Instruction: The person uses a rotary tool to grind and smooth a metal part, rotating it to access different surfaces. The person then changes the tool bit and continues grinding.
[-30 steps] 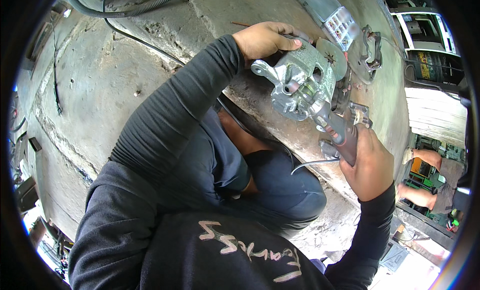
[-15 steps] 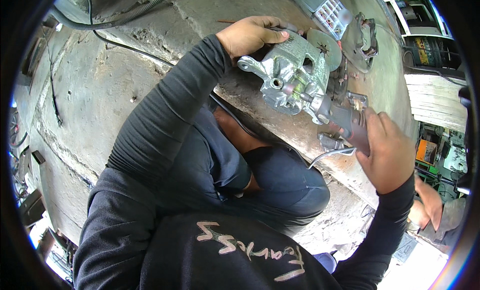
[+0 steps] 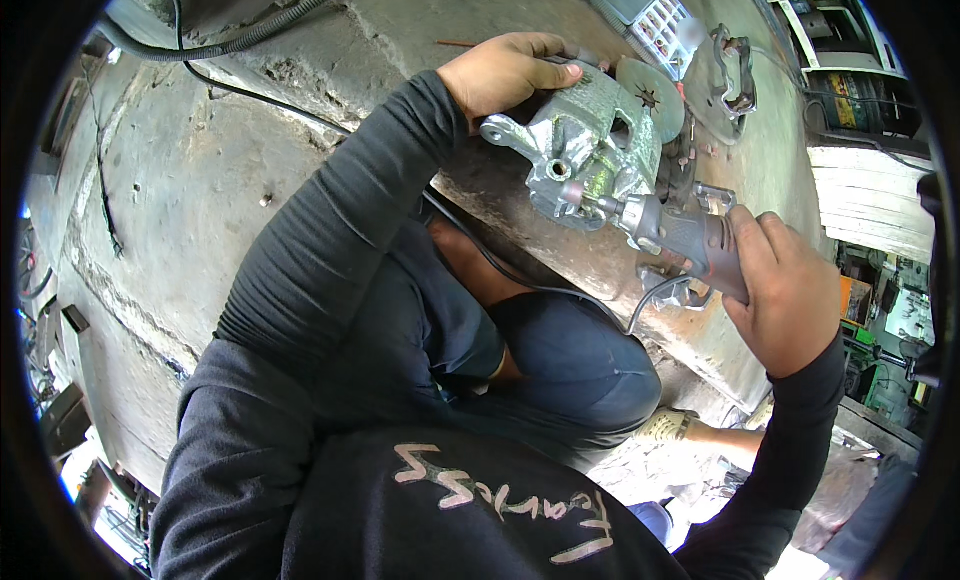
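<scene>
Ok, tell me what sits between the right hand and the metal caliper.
In the head view, the grey power tool spans that stretch: the right hand grips its body, and its small tip reaches the silver caliper, which the left hand holds.

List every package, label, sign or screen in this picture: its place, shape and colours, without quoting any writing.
Compartment box: top centre on the concrete, beyond the metal caliper; rectangular, clear, small red and white parts inside.
Label: upper right on a dark machine; yellow rectangular patch.
No screens or signs visible.
</scene>
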A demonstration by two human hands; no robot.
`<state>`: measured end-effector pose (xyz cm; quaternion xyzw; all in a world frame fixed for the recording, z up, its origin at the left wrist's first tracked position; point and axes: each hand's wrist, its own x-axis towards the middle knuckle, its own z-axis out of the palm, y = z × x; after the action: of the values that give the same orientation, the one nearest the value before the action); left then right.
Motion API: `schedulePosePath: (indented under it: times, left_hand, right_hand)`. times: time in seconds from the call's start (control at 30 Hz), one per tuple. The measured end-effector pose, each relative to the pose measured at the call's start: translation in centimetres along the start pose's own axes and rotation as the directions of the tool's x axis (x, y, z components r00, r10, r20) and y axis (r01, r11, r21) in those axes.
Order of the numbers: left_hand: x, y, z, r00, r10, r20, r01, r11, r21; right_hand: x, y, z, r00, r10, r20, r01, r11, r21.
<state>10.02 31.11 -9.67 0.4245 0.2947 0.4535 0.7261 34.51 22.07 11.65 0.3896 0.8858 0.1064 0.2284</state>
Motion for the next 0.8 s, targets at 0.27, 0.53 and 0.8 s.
schedulePosePath:
  times: [0.27, 0.53, 0.8]
  left_hand:
    - [-0.2, 0.3, 0.2, 1.000, 0.015, 0.006, -0.015, 1.000, 0.017]
    - [0.0, 0.0, 0.2, 0.998, 0.030, -0.049, -0.026, 0.997, 0.079]
    - [0.4, -0.3, -0.2, 0.999, 0.035, -0.013, -0.034, 0.998, 0.059]
  right_hand:
    - [-0.8, -0.8, 1.3, 0.997, 0.056, -0.045, -0.054, 0.997, 0.059]
    - [-0.9, -1.0, 1.6, 0.997, 0.051, -0.058, -0.045, 0.995, 0.091]
    - [-1.6, -0.4, 2.5, 0.995, 0.092, -0.044, -0.085, 0.986, 0.142]
